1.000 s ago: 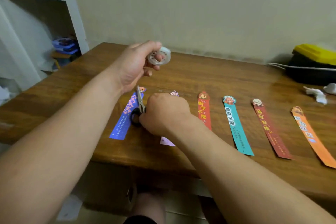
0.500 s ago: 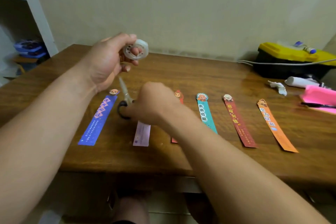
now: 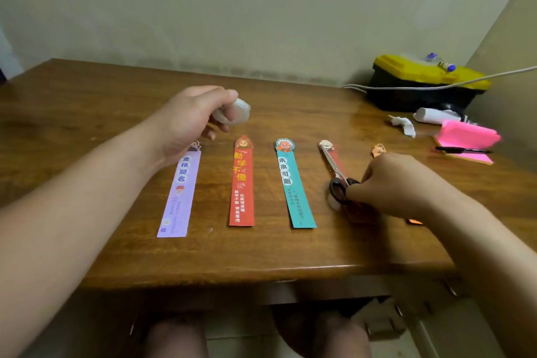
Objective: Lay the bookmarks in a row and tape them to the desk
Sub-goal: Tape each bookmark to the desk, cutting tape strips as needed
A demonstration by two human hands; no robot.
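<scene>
Left hand (image 3: 189,122) curled round tape roll (image 3: 234,114) above desk (image 3: 87,113) middle; right hand (image 3: 398,183) pinches scissors (image 3: 338,180) handles toward right edge.

left hand (image 3: 189,122) holding tape roll (image 3: 234,112), right hand (image 3: 398,183) gripping scissors (image 3: 337,174), bookmarks (image 3: 242,183) on desk (image 3: 87,113)

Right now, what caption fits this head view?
Left hand holds tape, right hand grips scissors over bookmarks on the desk.

Blurred tape roll (image 3: 236,114); orange bookmark (image 3: 378,150) mostly hidden under right grip (image 3: 390,183).
</scene>
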